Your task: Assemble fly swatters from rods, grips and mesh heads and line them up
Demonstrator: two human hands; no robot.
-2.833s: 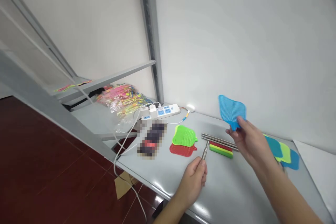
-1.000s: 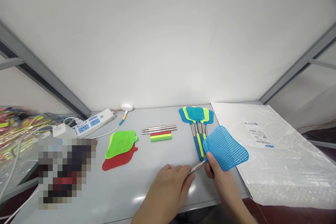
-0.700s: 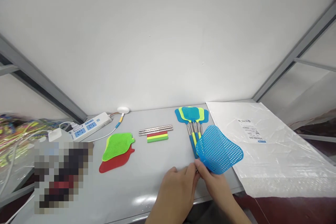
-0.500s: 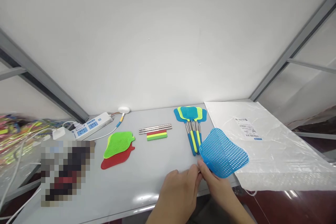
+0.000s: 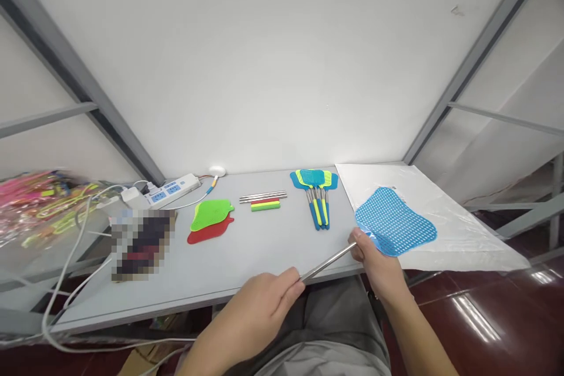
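Worktop: From my feed, the grey worktop [image 5: 264, 241] carries everything not in the hands; its near edge runs just beyond the person's lap.
Bag: The white bag [image 5: 469, 244] lies at the right end, behind the blue head as I look.
Swatter: The blue swatter head [image 5: 396, 220] and the metal rod [image 5: 328, 262] are held up at the worktop's near right side. Half a second ago both hands met at the neck; now they are well apart with bare rod showing between. I take that to mean the two parts are joined, though fingers cover the joint.
Left hand: I have the left hand [image 5: 264, 305] back upward, curled snugly round the rod's near end, thumb along it.
Right hand: The right hand [image 5: 379, 264] pinches the head's neck, thumb on top, fingers bent beneath.
Pile: Handled swatters [image 5: 314, 178] lie fanned at the back, beside the bag.
Spare heads: Green [image 5: 212, 214] overlaps red, to the left.
Small parts: Spare rods [image 5: 263, 196] lie just behind the coloured grips [image 5: 265, 206], untouched.
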